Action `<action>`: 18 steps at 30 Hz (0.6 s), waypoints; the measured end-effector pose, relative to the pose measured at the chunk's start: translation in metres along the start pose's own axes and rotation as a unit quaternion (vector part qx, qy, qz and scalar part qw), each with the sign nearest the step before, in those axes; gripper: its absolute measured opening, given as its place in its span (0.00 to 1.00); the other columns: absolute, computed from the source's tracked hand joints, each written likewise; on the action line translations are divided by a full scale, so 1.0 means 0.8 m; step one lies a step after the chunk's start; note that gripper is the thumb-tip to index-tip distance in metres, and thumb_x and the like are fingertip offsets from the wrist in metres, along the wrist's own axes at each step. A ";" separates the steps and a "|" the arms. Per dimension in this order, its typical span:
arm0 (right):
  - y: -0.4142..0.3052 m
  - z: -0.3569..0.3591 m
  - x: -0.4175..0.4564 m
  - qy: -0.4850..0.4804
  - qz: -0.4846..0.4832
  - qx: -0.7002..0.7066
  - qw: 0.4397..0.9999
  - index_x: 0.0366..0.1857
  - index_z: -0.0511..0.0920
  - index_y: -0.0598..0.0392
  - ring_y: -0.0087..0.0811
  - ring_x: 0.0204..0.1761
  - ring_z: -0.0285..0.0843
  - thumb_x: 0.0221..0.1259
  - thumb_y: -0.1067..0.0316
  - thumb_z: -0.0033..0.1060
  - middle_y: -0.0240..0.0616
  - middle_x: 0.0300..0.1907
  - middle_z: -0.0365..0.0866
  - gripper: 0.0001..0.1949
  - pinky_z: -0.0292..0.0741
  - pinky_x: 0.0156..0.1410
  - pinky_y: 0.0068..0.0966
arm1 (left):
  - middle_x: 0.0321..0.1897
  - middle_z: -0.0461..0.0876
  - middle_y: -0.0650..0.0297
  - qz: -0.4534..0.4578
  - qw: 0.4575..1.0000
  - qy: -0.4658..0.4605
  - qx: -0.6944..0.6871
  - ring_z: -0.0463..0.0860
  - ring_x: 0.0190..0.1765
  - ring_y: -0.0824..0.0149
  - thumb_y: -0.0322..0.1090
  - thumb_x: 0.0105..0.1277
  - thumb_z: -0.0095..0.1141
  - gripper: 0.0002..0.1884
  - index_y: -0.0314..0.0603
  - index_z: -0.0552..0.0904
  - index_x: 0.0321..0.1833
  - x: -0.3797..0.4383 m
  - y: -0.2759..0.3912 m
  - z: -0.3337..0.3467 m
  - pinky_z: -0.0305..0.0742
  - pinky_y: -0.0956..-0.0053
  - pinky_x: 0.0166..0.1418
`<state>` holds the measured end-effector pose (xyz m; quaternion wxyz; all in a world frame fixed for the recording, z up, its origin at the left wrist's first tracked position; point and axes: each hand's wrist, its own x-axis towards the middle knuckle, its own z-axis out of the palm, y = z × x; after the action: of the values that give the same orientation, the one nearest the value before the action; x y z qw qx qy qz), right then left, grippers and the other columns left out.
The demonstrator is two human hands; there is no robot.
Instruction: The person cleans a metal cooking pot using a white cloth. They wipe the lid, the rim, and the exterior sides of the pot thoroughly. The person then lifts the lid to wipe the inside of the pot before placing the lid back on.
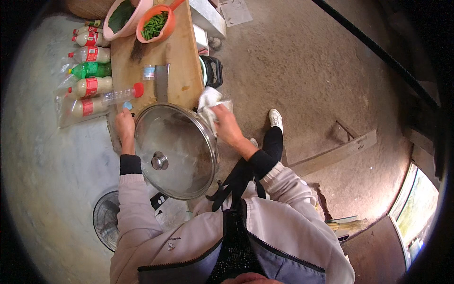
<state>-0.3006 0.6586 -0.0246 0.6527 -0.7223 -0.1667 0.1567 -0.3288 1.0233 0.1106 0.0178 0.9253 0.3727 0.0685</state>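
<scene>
A large glass lid with a metal rim (188,149) and a steel knob (159,160) lies between my hands, tilted over the near end of a wooden tabletop (182,71). At the left, my left hand (125,125) is closed by a dark handle partly hidden behind the lid's edge; what it grips is unclear. My right hand (227,124) holds a white cloth (210,99) close to the lid's right rim. Beyond the lid lies a cleaver (161,83), with a small labelled jar (149,72) beside it. What is under the lid is mostly hidden.
Several filled plastic bottles (91,87) line the wall at left. An orange strainer of cut green beans (169,26) and a pink basin (110,33) stand at the table's far end. A wooden bench (333,154) is on the floor at right; a fan (106,220) is lower left.
</scene>
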 end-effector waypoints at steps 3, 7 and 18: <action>0.023 0.004 -0.020 -0.006 0.009 -0.050 0.999 0.56 0.79 0.56 0.55 0.54 0.80 0.54 0.76 0.62 0.54 0.51 0.80 0.21 0.77 0.59 0.43 | 0.27 0.80 0.36 -0.023 1.000 -0.013 0.013 0.83 0.36 0.35 0.50 0.71 0.39 0.30 0.23 0.82 0.30 -0.004 0.007 -0.007 0.72 0.44 0.44; 0.167 -0.032 -0.054 0.195 0.231 0.078 0.950 0.55 0.80 0.60 0.48 0.48 0.87 0.65 0.71 0.58 0.51 0.44 0.88 0.15 0.81 0.53 0.38 | 0.30 0.82 0.35 0.010 1.000 -0.004 0.013 0.83 0.39 0.35 0.51 0.73 0.38 0.32 0.22 0.83 0.34 0.009 -0.008 0.000 0.73 0.45 0.47; 0.002 -0.001 0.054 0.108 0.193 0.672 0.707 0.63 0.72 0.54 0.38 0.56 0.81 0.77 0.53 0.48 0.38 0.57 0.81 0.20 0.78 0.62 0.40 | 0.29 0.82 0.33 0.014 1.000 -0.003 0.018 0.83 0.38 0.36 0.50 0.72 0.39 0.31 0.21 0.82 0.32 0.000 -0.008 -0.005 0.73 0.46 0.47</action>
<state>-0.2615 0.6769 -0.0265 0.9343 -0.1216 0.1973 0.2708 -0.3335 1.0276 0.1136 0.0016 0.9309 0.3605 0.0589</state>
